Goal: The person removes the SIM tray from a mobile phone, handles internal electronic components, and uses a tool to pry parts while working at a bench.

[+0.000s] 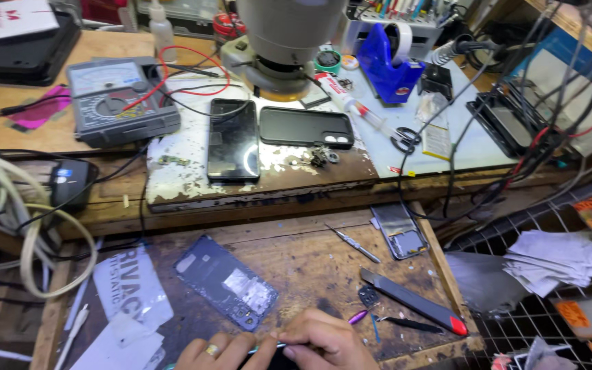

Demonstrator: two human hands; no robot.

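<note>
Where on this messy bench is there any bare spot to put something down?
Bare wood lies on the lower board between the grey phone back and the tweezers. The raised shelf is crowded: meter, black phone, dark case, tape dispenser, wires. Both hands fill the bottom edge.

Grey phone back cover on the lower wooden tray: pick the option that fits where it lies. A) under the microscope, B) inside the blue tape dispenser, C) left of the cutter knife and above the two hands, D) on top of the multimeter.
C: the grey phone back cover lies flat on the wooden tray, left of the cutter knife and just above the left hand and right hand.
</note>
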